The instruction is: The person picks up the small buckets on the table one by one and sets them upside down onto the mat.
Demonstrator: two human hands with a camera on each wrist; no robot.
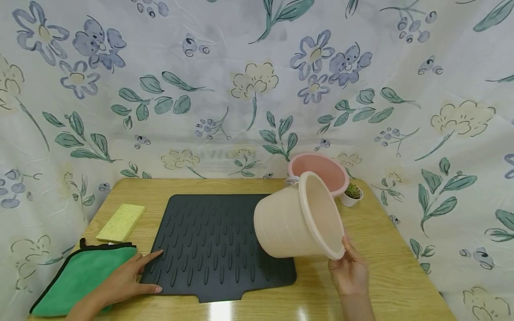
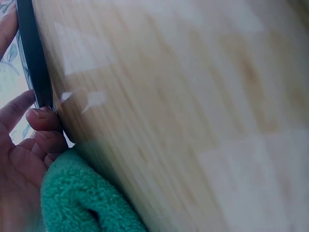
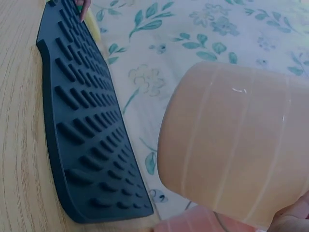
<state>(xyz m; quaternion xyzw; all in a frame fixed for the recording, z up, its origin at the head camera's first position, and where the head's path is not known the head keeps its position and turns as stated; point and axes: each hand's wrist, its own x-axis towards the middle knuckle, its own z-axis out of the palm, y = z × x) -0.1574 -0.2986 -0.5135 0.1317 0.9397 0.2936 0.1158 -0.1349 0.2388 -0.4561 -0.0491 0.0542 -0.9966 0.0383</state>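
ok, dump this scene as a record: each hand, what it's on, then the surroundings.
left hand: touching the left edge of the dark mat
right hand: gripping the rim of the cream bucket
bucket pose: tilted, mouth facing right in the head view
left side: green cloth, yellow sponge just beyond it
back right: pink tub, partly hidden by the bucket; potted plant beside it
surface: wood-grain table
backdrop: floral sheet

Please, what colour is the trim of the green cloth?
The green cloth's trim is black. It shows best in the head view.
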